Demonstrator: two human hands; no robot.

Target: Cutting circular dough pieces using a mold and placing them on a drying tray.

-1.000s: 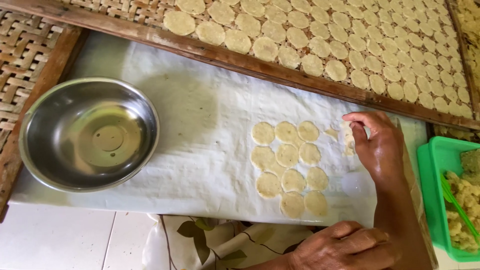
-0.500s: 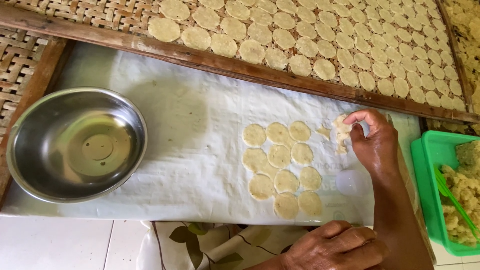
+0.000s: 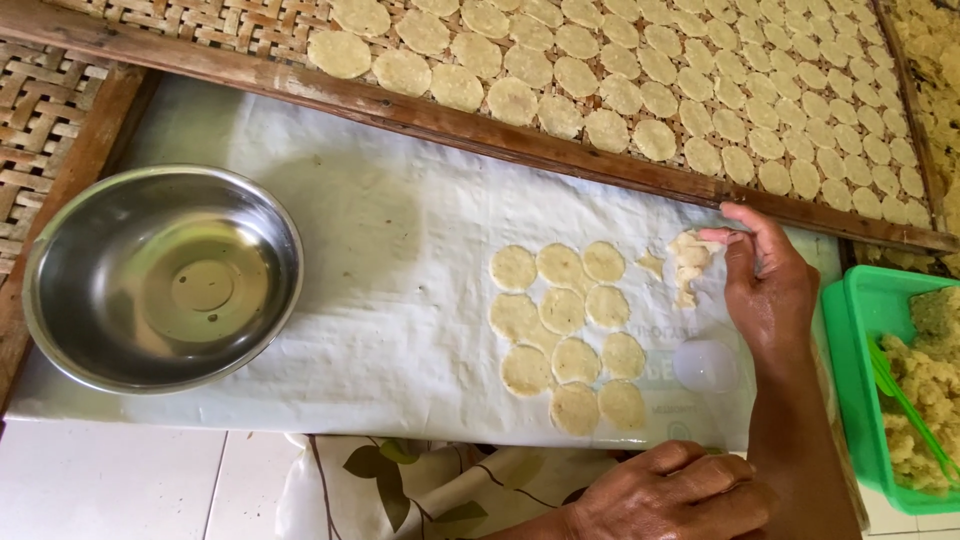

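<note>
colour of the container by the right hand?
Bright green container, holding pale yellowish dough, right of the right hand. Head view, right edge.

Single head view, looking steeply down from close above: bowl (image 3: pixel 162 277) at left, tub (image 3: pixel 893 385) at right, woven tray (image 3: pixel 640 90) along the far edge.

Ten flat round pale dough discs (image 3: pixel 567 335) on the white plastic sheet (image 3: pixel 400 300). One round shiny steel bowl (image 3: pixel 160 275). One green plastic tub (image 3: pixel 860 400). Two woven bamboo trays (image 3: pixel 250 30). Two hands: right (image 3: pixel 770 290), left (image 3: pixel 670 495).
</note>
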